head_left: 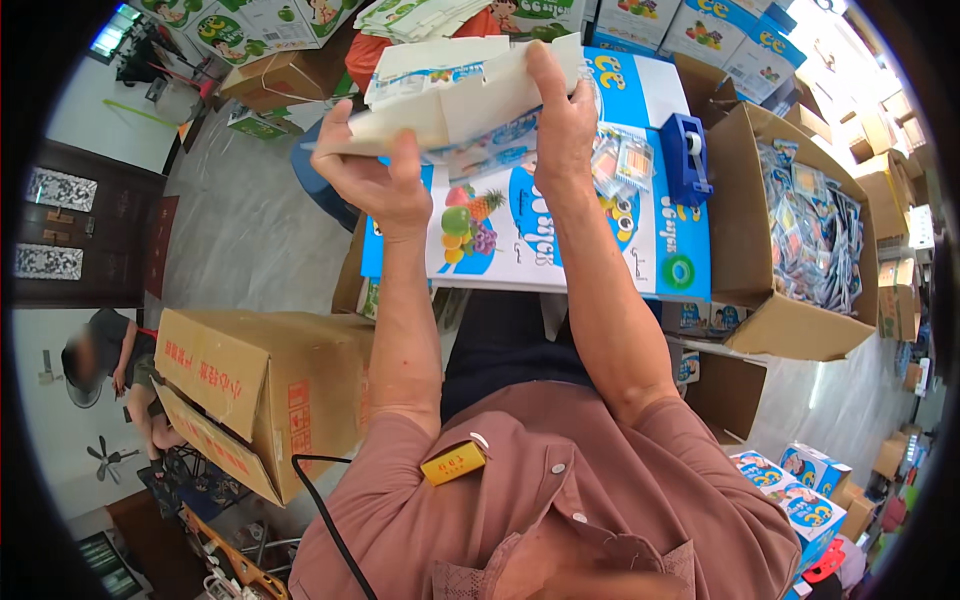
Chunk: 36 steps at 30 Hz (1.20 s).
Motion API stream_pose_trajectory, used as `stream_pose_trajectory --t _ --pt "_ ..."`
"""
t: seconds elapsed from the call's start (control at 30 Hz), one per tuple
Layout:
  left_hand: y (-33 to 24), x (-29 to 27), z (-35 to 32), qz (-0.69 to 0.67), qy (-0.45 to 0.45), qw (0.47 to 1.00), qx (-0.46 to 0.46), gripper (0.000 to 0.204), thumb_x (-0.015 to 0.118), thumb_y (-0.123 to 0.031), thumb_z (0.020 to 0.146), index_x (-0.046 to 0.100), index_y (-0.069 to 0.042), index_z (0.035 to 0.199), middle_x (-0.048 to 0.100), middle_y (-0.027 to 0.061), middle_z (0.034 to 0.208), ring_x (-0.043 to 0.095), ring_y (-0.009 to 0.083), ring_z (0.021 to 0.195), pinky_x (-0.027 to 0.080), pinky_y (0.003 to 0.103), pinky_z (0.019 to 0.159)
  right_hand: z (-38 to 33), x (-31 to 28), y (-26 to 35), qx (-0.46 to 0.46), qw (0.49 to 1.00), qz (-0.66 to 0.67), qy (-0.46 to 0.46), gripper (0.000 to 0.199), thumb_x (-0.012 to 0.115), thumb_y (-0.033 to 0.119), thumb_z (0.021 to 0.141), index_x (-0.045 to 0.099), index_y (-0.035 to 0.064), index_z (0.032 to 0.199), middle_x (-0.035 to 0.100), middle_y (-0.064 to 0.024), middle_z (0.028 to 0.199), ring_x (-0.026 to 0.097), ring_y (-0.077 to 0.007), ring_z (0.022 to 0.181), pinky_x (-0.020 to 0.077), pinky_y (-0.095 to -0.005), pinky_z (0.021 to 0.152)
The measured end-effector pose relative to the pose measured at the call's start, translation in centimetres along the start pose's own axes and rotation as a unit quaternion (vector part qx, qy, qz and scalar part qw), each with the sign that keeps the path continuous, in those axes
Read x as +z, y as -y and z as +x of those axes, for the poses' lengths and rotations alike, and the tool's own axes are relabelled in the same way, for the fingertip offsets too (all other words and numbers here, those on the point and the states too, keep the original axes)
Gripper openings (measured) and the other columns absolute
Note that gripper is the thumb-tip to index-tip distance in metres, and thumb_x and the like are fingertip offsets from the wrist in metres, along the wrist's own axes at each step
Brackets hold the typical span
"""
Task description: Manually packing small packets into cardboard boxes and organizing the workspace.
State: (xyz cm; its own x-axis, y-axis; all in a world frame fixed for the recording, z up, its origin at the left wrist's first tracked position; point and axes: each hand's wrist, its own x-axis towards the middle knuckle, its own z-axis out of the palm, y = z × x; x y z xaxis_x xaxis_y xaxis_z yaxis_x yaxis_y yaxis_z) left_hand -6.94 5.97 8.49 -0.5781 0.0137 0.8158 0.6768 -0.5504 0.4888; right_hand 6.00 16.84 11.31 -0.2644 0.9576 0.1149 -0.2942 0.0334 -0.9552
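Above the table I hold up a thin cardboard carton (490,95), its plain whitish inside toward me and blue print on its outer side. My left hand (385,180) grips its left end, slightly smeared by motion. At its right end my right hand (563,130) is closed on the cardboard, a finger lying over the upper edge. Below is a white and blue printed surface with fruit pictures (470,225). Small clear packets (628,160) lie just right of my right hand. A blue tape dispenser (686,160) and a green tape roll (679,271) are farther right.
An open brown box (745,250) full of small packets stands at the right. At the left is a large brown carton (265,385). Flat cartons (420,18) are stacked on red material at the back. A seated person (125,370) is far left.
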Motion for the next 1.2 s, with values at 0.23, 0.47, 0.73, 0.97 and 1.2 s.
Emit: stream_pose_trajectory --t 0.23,0.47,0.73,0.97,1.2 --pt "-4.0 -1.6 -4.2 0.101 0.005 0.974 -0.204 0.063 0.077 -0.015 0.086 0.041 0.004 0.134 0.049 0.0186 0.134 0.051 0.0258 0.125 0.043 0.040 0.107 -6.0 -5.1 -3.0 -0.070 0.993 -0.003 0.100 0.065 0.066 0.042 0.095 0.049 -0.0030 0.140 0.054 -0.0144 0.128 0.053 -0.0221 0.116 0.0427 -0.0373 0.102" --pt "-4.0 -4.2 -6.6 0.011 0.022 0.970 -0.242 0.068 0.069 -0.018 0.089 0.039 0.006 0.144 0.050 0.0187 0.139 0.048 0.0257 0.131 0.038 0.039 0.114 -8.4 -6.3 -4.1 -0.127 0.978 -0.036 0.159 0.067 0.066 0.030 0.096 0.041 -0.0025 0.149 0.049 -0.0168 0.144 0.047 -0.0250 0.136 0.0359 -0.0384 0.115" --pt "-1.8 -5.9 -12.3 -0.074 0.123 0.951 -0.275 0.090 0.057 -0.055 0.098 0.029 0.009 0.156 0.046 0.0252 0.148 0.050 0.0286 0.135 0.044 0.041 0.110 -10.1 -5.9 -8.1 0.033 0.995 -0.081 0.054 0.073 0.084 0.030 0.085 0.050 -0.0018 0.141 0.051 -0.0131 0.136 0.060 -0.0238 0.117 0.0513 -0.0363 0.097" --pt "-3.2 -5.4 -10.5 0.135 0.310 0.912 -0.232 0.104 0.050 -0.072 0.097 0.023 0.006 0.160 0.044 0.0210 0.151 0.041 0.0292 0.142 0.036 0.041 0.117 -8.5 -7.1 -9.1 -0.104 0.921 -0.374 0.037 0.075 0.084 0.030 0.082 0.051 -0.0040 0.141 0.054 -0.0195 0.137 0.063 -0.0327 0.116 0.0525 -0.0390 0.099" --pt "-4.8 -5.4 -8.4 -0.128 0.179 0.896 -0.386 0.120 0.024 -0.094 0.086 0.014 -0.005 0.167 0.033 0.0126 0.163 0.033 0.0230 0.149 0.031 0.038 0.120 -8.9 -7.3 -3.5 -0.084 0.856 -0.482 0.167 0.083 0.075 0.025 0.087 0.035 -0.0026 0.155 0.059 -0.0279 0.140 0.065 -0.0433 0.121 0.0519 -0.0444 0.102"
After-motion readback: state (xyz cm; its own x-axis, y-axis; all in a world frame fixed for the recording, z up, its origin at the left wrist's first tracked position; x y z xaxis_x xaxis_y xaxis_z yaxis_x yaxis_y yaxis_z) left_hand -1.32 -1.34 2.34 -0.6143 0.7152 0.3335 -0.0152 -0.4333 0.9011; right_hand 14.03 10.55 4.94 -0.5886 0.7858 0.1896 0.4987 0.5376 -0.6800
